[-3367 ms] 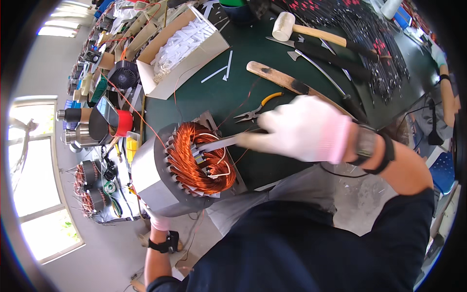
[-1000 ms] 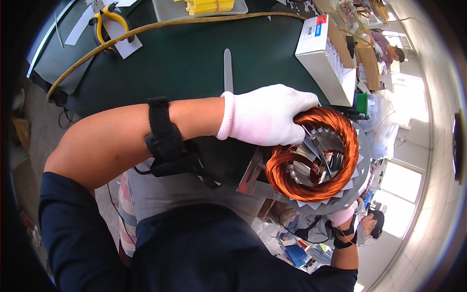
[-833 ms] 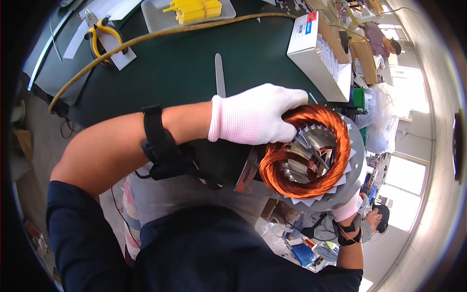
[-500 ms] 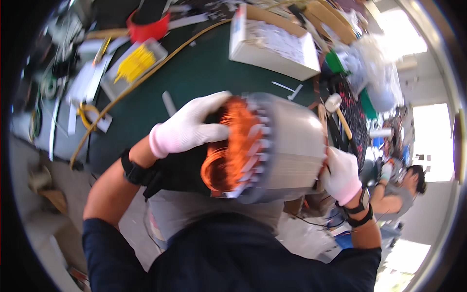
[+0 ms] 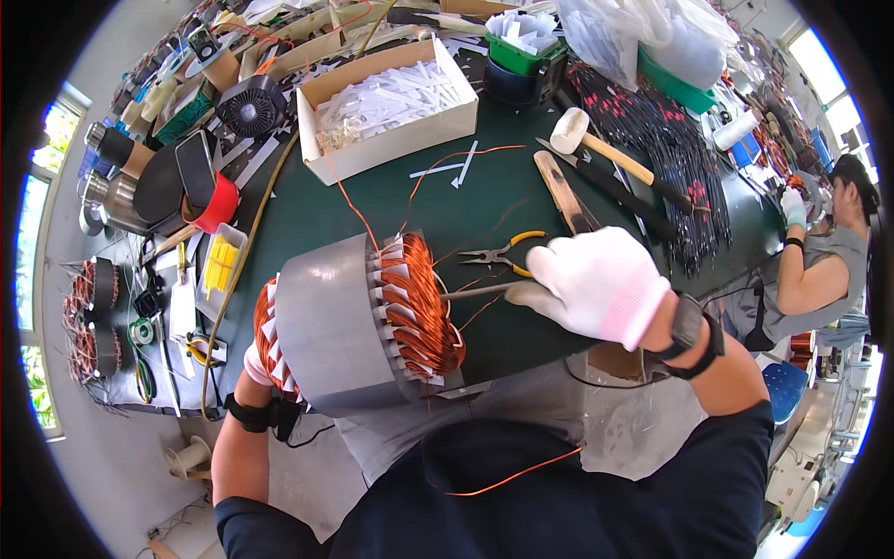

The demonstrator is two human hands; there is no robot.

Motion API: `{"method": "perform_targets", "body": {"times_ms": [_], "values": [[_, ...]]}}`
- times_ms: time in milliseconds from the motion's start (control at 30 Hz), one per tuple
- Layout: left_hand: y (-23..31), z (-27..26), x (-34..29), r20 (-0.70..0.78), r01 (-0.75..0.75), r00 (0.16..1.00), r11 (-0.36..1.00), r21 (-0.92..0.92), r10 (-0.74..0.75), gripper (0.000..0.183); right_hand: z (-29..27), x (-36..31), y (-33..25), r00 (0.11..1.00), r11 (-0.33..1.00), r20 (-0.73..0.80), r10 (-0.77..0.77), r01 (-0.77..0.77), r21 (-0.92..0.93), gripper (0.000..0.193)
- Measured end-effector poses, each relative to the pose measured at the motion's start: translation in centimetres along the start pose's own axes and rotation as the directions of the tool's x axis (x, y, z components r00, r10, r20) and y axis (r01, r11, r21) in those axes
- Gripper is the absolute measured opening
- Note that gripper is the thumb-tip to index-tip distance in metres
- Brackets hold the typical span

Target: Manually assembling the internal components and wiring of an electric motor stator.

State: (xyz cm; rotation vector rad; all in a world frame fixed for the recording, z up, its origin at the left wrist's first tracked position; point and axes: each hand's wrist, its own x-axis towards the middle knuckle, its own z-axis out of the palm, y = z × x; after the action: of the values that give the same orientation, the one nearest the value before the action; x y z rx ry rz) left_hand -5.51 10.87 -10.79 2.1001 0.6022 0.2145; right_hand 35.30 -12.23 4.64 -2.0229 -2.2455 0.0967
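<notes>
A motor stator [image 5: 331,321] lies on its side at the front of the green bench, with a grey steel core, orange copper windings [image 5: 416,303] at both ends and white insulation strips in its slots. My left hand [image 5: 257,365], in a white glove, is against its left end; the stator hides the fingers. My gloved right hand [image 5: 596,284] is closed on a thin metal rod [image 5: 477,292], whose tip reaches the right-end windings. Loose copper wires stick out from there. Yellow-handled pliers [image 5: 512,250] lie just beyond the rod.
A white box [image 5: 391,130] of paper strips stands at the back. To the right are a mallet [image 5: 619,158], a wooden-handled tool [image 5: 559,186] and a bundle of black sleeves [image 5: 652,158]. A yellow-filled tray [image 5: 222,261] sits left. Another person [image 5: 824,242] works at far right.
The stator has moved left in view, and its nearer exposed windings now face right. My right hand has let go of it and holds the rod. The view has swung too.
</notes>
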Motion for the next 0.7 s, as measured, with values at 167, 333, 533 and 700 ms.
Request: {"method": "perform_targets", "body": {"times_ms": [167,333,533,700], "values": [[1.0,0.0,2.1,0.020,-0.104,0.994,0.991,-0.089,0.106,0.054,0.2,0.9,0.7,0.999,0.998,0.001,-0.041,0.041,-0.043,0.041],[5.5,1.1,4.4,0.101,-0.030,0.982,0.660,-0.750,0.160,0.063,0.7,0.3,-0.6,0.999,0.999,-0.045,-0.001,-0.001,-0.037,0.033],[5.2,1.7,5.4,-0.154,-0.357,0.933,0.887,-0.294,0.325,0.066,2.7,-1.4,1.2,0.990,0.993,0.078,0.118,-0.120,0.012,0.008],[6.0,1.2,4.9,-0.161,-0.315,0.947,0.902,-0.296,0.278,0.057,-1.0,2.2,-6.1,0.982,0.994,0.162,0.098,-0.105,0.038,0.025]]}}
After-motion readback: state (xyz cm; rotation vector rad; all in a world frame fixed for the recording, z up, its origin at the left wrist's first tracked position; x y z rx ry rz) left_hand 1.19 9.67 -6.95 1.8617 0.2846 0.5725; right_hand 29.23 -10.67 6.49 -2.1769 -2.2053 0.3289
